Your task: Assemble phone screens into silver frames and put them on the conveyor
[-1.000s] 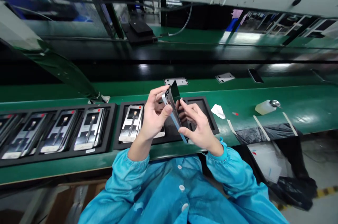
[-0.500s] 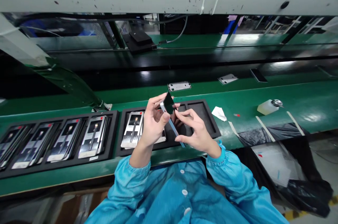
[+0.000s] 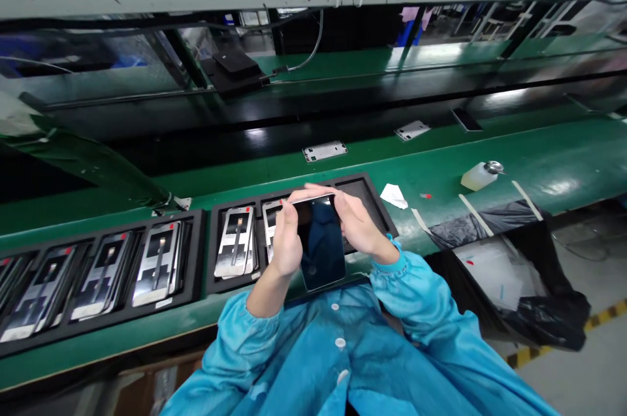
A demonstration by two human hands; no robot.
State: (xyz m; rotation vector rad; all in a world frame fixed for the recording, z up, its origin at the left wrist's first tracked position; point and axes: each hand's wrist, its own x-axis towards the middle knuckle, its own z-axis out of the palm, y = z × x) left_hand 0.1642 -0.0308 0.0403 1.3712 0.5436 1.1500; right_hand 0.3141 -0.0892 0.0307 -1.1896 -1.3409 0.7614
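A smartphone [image 3: 321, 249] with a dark, glossy screen is held between both hands above the near edge of the bench, its screen facing up toward me. My left hand [image 3: 288, 240] grips its left side, thumb near the upper left corner. On the opposite side my right hand [image 3: 356, 223] grips the upper right, thumb along the edge and fingers behind the top. Beneath the hands lies a black foam tray [image 3: 365, 187], partly hidden. Silver phone screen parts [image 3: 236, 243] with red tabs stand in its left slots.
Another foam tray [image 3: 198, 233] at left holds several stacks of screen parts [image 3: 157, 266]. Beyond the tray lie phone frames [image 3: 324, 151] and a dark phone [image 3: 466, 120]. At right are white paper [image 3: 393, 196], a liquid bottle [image 3: 480, 176] and a black bag [image 3: 548, 324].
The phone has turned from edge-on to screen-up. My right hand has moved from its lower edge to its upper right corner. The camera view has shifted slightly.
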